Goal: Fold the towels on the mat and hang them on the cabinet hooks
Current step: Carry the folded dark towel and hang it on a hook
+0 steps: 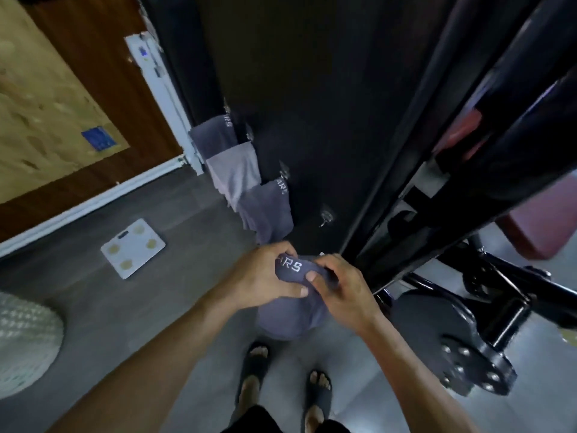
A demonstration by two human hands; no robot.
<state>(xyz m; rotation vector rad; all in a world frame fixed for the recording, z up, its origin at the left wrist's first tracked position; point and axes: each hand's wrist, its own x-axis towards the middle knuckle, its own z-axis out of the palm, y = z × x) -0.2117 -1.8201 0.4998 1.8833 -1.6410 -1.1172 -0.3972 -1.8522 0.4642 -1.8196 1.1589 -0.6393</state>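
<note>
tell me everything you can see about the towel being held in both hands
The towel is a soft, slate-grey cloth with white stitched letters, "ARS" showing, near its top edge. It is bunched at the top, where the left hand and right hand pinch it between thumbs and fingers; the rest hangs below them in a rounded fold. It is held in front of the dark cabinet, just below a bare hook, above the person's feet.

Premises: a gym or home workout room. Evidence follows. Right of the hands (299, 282), a black steel exercise machine (468, 276) stands on bolted foot plates, with a maroon padded bench (537, 226) beyond it. Left of the hands, a white body scale (132, 247) lies on the grey floor (156, 307). Directly ahead, a black cabinet (312, 120) carries hooks (326, 217) with grey towels (249, 189) hanging. Far left, a wooden door (78, 73).
</note>
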